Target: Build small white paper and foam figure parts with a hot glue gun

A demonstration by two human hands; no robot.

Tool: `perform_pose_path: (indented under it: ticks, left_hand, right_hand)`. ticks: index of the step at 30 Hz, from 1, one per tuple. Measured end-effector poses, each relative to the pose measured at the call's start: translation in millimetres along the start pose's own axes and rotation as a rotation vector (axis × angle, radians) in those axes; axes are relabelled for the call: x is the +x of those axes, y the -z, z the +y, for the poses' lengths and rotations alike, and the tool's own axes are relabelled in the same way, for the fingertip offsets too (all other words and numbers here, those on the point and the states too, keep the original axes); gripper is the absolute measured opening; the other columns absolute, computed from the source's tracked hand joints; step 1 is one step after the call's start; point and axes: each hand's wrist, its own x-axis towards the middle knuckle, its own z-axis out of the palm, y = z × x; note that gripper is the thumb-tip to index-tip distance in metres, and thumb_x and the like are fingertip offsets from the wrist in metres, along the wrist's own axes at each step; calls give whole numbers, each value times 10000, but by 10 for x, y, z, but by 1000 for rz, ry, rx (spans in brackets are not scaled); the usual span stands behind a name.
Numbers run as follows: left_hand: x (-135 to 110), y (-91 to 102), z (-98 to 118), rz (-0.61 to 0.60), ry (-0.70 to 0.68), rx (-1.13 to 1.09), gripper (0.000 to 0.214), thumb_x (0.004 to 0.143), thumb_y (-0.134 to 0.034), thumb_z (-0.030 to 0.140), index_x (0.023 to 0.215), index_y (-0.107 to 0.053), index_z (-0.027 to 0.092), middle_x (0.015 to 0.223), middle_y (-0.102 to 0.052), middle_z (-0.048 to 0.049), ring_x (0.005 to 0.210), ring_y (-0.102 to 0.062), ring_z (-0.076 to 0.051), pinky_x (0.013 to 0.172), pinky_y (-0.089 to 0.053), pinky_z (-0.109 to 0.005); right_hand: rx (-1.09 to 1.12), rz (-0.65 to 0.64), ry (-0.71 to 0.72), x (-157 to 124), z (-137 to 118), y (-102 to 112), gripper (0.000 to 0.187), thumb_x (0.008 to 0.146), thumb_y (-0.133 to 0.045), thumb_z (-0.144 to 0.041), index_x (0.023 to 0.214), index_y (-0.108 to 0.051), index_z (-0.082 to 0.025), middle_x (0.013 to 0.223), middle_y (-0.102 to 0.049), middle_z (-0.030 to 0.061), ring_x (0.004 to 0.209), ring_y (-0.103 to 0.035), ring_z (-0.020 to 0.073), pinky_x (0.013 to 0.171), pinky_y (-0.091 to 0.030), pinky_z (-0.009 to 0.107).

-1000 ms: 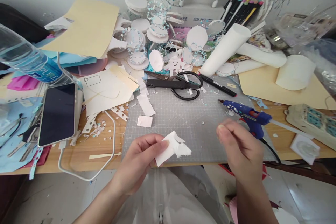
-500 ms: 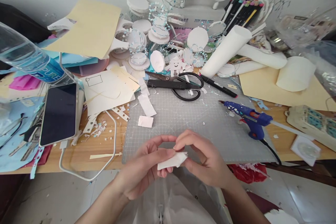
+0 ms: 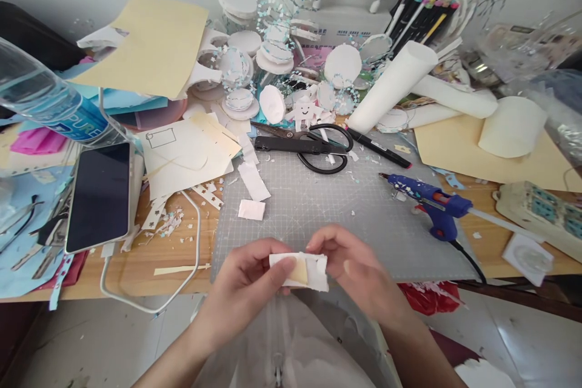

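In the head view, my left hand [image 3: 252,279] pinches a small folded piece of white paper [image 3: 321,282], its thumb pressing on a cream card piece [image 3: 299,271] that lies on the paper. My right hand [image 3: 354,270] is at the paper's right end, thumb and fingers apart and loosely bent; whether a fingertip touches the edge I cannot tell. Beyond my hands, a small white paper rectangle [image 3: 251,210] and a white strip [image 3: 254,180] lie on the grey cutting mat [image 3: 318,206].
Black-handled scissors [image 3: 325,163], a black cutter [image 3: 291,145] and a marker [image 3: 382,150] lie at the mat's back. A blue glue gun [image 3: 427,197] rests at right. At left are a phone [image 3: 97,200], white cable [image 3: 199,236] and water bottle [image 3: 54,97].
The white paper has turned so its face with the cream card piece shows. My right thumb and fingers have moved apart at its right end.
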Motion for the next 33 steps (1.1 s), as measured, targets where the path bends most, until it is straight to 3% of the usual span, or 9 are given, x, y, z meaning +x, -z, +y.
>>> perform_pose_path:
  ticks: [3, 6, 9, 14, 18, 21, 27, 33]
  left_hand:
    - [-9, 37, 39, -61, 40, 121, 266, 858, -626, 401, 789, -684, 151, 663, -592, -21, 594, -493, -119, 551, -403, -221]
    - [-14, 80, 88, -133, 37, 258, 266, 883, -584, 384, 784, -679, 156, 661, -572, -12, 594, -461, -113, 537, -363, -214]
    - [28, 144, 171, -161, -28, 406, 255, 899, -556, 357, 791, -693, 171, 696, -592, -14, 629, -482, -122, 561, -375, -214]
    - [299, 320, 413, -146, -197, 597, 235, 886, -570, 334, 815, -737, 185, 693, -626, -17, 619, -496, -128, 555, -375, -211]
    - [613, 438, 531, -150, -232, 618, 233, 869, -595, 342, 838, -746, 168, 656, -602, -8, 565, -457, -112, 512, -337, -209]
    - [746, 464, 486, -156, -234, 558, 237, 870, -597, 338, 852, -739, 149, 706, -614, -25, 598, -487, -119, 535, -362, -216]
    - [723, 448, 299, -181, -255, 467, 200, 864, -616, 293, 860, -745, 141, 773, -652, -64, 675, -553, -146, 592, -414, -236]
    - [731, 462, 256, -196, -300, 445, 161, 854, -617, 241, 812, -724, 129, 746, -628, -50, 674, -559, -135, 590, -426, -225]
  right_hand:
    - [-96, -3, 12, 18, -62, 36, 348, 898, -515, -526, 885, -645, -204, 840, -592, 37, 782, -546, 170, 694, -446, 285]
    - [-248, -70, -136, 52, -115, 42, 336, 941, -487, -439, 735, -582, -191, 732, -542, 3, 692, -489, 130, 645, -407, 255]
    - [-280, -179, -241, 129, -158, 58, 315, 907, -547, -440, 718, -538, -189, 667, -478, -35, 612, -425, 97, 570, -360, 225]
    - [-348, -239, -88, 465, -296, 175, 142, 866, -627, -329, 840, -597, -193, 752, -565, -30, 670, -509, 97, 625, -415, 228]
    - [-394, -242, 23, 798, -379, 291, 126, 830, -668, -289, 852, -603, -184, 792, -583, -22, 704, -537, 100, 645, -433, 237]
    - [-375, -220, 29, 907, -351, 347, 155, 827, -671, -308, 874, -596, -181, 808, -578, -16, 716, -533, 103, 647, -428, 242]
    - [-307, -266, -58, 817, -288, 339, 185, 910, -552, -338, 814, -557, -180, 707, -510, -38, 629, -463, 88, 586, -375, 234]
    - [-254, -310, -116, 798, -243, 366, 176, 851, -665, -307, 819, -551, -177, 740, -531, -35, 653, -478, 83, 589, -380, 220]
